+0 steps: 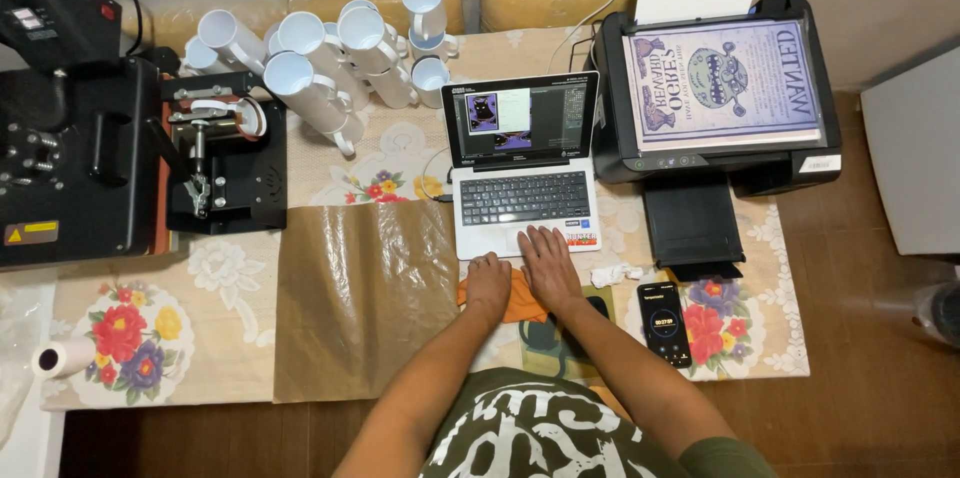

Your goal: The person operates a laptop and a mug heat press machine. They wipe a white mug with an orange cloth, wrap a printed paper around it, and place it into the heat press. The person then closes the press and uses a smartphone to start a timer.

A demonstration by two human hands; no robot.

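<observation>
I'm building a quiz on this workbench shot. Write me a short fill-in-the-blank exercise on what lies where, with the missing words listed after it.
1. The right hand rests on the ____ of the laptop.
2. The left hand lies on an ____ cloth at the laptop's front edge.
3. The phone lies in front of the black ____.
4. The white mugs are heaped behind the mug ____.

Missing words: touchpad; orange; printer; press

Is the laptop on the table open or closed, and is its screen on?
Open and on: the laptop has its lid raised, the screen shows a lit picture window, and the keyboard is uncovered.
</observation>
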